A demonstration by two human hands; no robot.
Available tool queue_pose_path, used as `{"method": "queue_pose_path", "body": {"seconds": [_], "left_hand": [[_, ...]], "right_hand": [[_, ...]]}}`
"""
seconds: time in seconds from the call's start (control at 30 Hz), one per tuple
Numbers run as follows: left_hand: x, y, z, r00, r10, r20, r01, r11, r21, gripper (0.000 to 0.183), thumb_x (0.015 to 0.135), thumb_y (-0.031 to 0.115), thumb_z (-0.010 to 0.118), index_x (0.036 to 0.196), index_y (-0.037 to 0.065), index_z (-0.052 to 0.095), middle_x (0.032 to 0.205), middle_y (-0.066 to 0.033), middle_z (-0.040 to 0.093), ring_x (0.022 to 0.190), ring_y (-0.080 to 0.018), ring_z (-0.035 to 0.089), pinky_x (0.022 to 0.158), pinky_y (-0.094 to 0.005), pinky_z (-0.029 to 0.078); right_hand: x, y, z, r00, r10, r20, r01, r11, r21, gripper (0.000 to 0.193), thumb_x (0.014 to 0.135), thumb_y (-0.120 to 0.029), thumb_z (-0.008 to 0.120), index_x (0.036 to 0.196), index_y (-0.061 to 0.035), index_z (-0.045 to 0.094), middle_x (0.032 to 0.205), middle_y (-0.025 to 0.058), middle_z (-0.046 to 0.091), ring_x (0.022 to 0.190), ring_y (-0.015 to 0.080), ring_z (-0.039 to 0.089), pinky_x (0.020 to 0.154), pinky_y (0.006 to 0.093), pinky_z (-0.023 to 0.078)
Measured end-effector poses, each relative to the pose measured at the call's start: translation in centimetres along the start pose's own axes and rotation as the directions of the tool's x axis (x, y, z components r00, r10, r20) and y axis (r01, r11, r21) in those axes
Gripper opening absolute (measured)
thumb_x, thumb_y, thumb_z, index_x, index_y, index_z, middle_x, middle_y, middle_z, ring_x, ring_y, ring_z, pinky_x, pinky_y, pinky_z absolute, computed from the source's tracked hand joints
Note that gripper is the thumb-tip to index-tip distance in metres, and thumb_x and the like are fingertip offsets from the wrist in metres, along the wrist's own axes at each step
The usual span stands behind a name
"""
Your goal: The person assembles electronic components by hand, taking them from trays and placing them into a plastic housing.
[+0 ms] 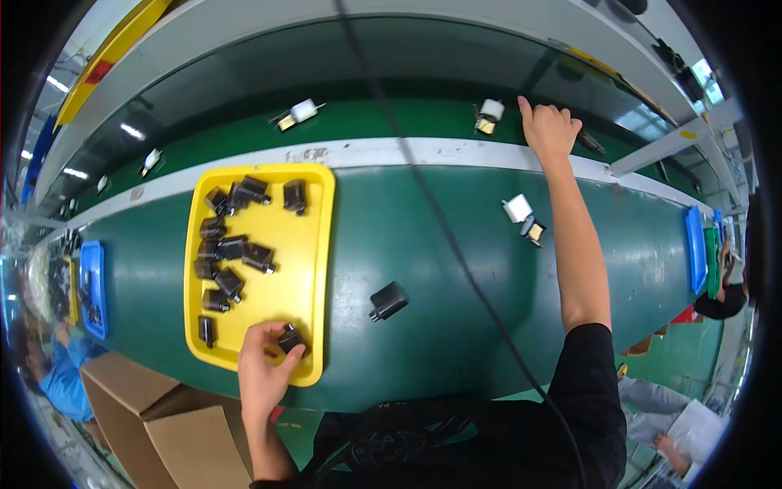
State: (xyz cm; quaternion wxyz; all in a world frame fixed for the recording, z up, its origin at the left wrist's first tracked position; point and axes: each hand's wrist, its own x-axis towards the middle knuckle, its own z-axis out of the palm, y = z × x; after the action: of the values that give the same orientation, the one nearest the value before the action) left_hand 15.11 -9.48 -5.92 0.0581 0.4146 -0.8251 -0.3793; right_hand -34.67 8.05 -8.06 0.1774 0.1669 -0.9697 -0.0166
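My left hand (262,368) is closed on a black power adapter housing (291,338), held over the near end of a yellow tray (327,244). Several similar black housings (258,257) with small prongs lie loosely in that tray, mostly toward its left side. Another black housing (389,301) rests on the green table, right of the tray. My right arm reaches far forward, and my right hand (551,130) is over the belt strip with its thumb spread from the fingers. Just left of it sits a white adapter part (492,108) with a small circuit board; a dark piece (590,143) lies to its right.
A white rail (366,152) separates the green table (440,228) from the belt behind. More white parts (305,110) sit along the belt, and one white part (516,209) is on the table. A black cable (464,261) crosses the view. An open cardboard box (191,440) stands lower left.
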Motion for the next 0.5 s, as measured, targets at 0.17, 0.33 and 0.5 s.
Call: {"method": "queue_pose_path", "body": {"seconds": [0.17,0.33,0.5], "left_hand": [[0.9,-0.4,0.6,0.996,0.03,-0.086,-0.056,0.943,-0.328,0.031,0.075,0.0,0.072,0.101,0.0,0.054,0.093,-0.0074,0.062,0.085,-0.015,0.062,0.076,-0.0279,0.049],[1.5,-0.2,0.3,0.977,0.064,-0.204,-0.188,0.716,-0.673,0.033,0.077,-0.006,0.069,0.106,-0.003,0.055,0.106,-0.0084,0.06,0.095,-0.0154,0.059,0.087,-0.0284,0.047],[2.1,-0.7,-0.6,0.997,-0.059,0.043,0.055,0.207,-0.977,0.041,0.083,-0.001,0.063,0.122,-0.003,0.05,0.108,-0.0126,0.06,0.099,-0.0204,0.061,0.089,-0.0331,0.049]], "right_hand": [[3.0,-0.3,3.9,0.962,0.05,0.27,-0.138,0.939,0.316,0.051,0.085,-0.049,0.051,0.094,-0.0029,0.069,0.097,0.0172,0.068,0.097,0.0338,0.062,0.087,0.0464,0.039],[1.7,1.0,4.3,0.988,0.127,0.089,-0.127,0.335,0.934,0.036,0.084,-0.03,0.066,0.103,0.0013,0.065,0.092,0.0087,0.065,0.079,0.0144,0.06,0.071,0.0273,0.047],[-8.1,6.1,-6.9,0.934,-0.149,0.325,-0.258,0.352,0.9,0.028,0.091,-0.024,0.051,0.108,-0.0029,0.059,0.077,0.0018,0.058,0.057,0.0052,0.055,0.043,0.0173,0.04]]}}
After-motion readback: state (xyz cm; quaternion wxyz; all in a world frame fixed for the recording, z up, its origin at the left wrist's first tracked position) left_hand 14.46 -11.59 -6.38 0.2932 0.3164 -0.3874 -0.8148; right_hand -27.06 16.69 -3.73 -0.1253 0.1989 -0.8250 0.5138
